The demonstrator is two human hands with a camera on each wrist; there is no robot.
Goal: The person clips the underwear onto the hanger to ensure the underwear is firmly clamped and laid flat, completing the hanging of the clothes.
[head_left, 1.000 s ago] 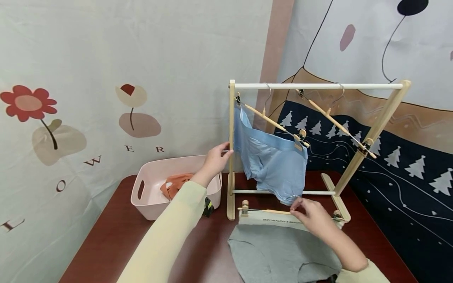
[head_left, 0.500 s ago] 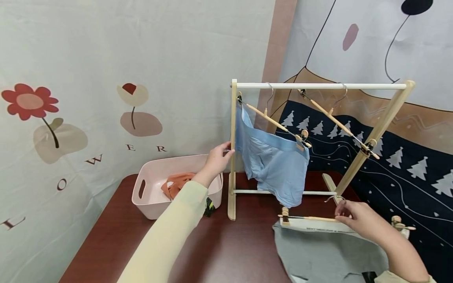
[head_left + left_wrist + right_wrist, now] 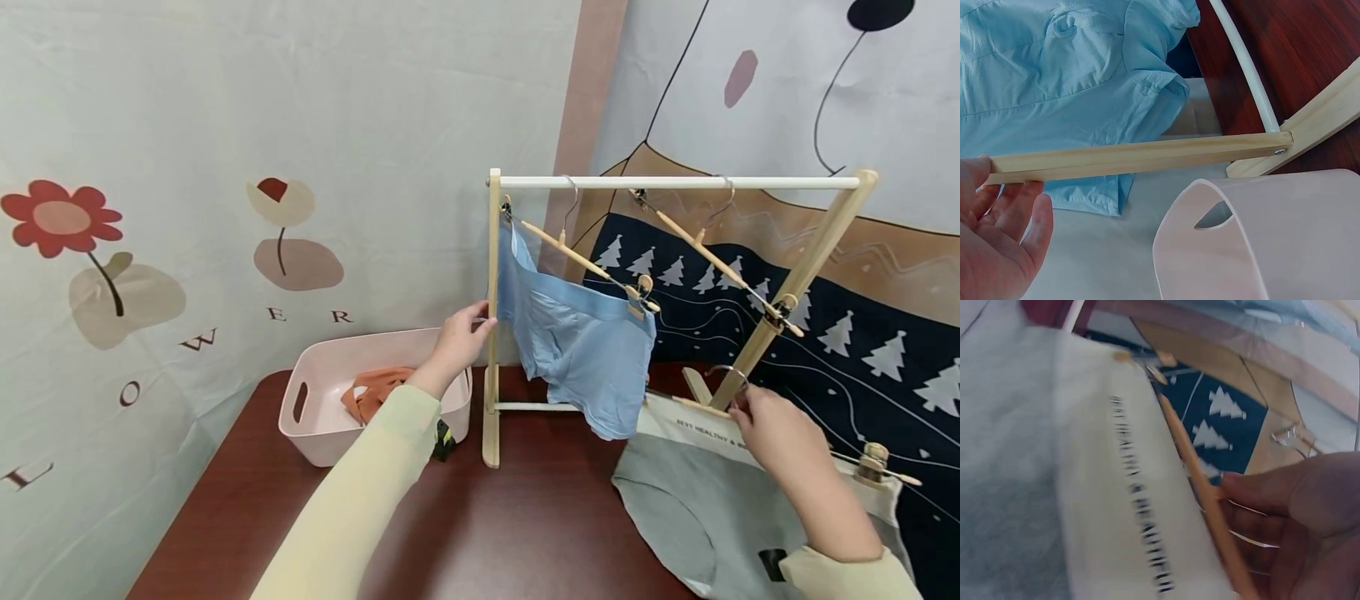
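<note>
My left hand [image 3: 457,346] grips the left wooden post [image 3: 492,250] of a small clothes rack; in the left wrist view the thumb and fingers [image 3: 1013,212] pinch that post. From the white top rail [image 3: 637,182] hang blue underpants [image 3: 588,350] on a clip hanger, and a bare clip hanger [image 3: 701,250] to their right. Low at the front right, my right hand [image 3: 787,458] holds another clip hanger [image 3: 1194,469] near its hook. Clipped to it are grey underpants [image 3: 697,500] with a pale lettered waistband [image 3: 1129,487]. The fingers partly hide this hanger's neck.
Left of the rack stands a pink basket [image 3: 315,433] with an orange garment [image 3: 375,392] inside. Both sit on a dark red table [image 3: 450,533]. Printed cloths hang behind and to the right, close to the rack's right leg [image 3: 795,267].
My right hand has carried the hanger with the grey underpants to the right, then upward toward the rack's right leg. My left hand has stayed on the post.
</note>
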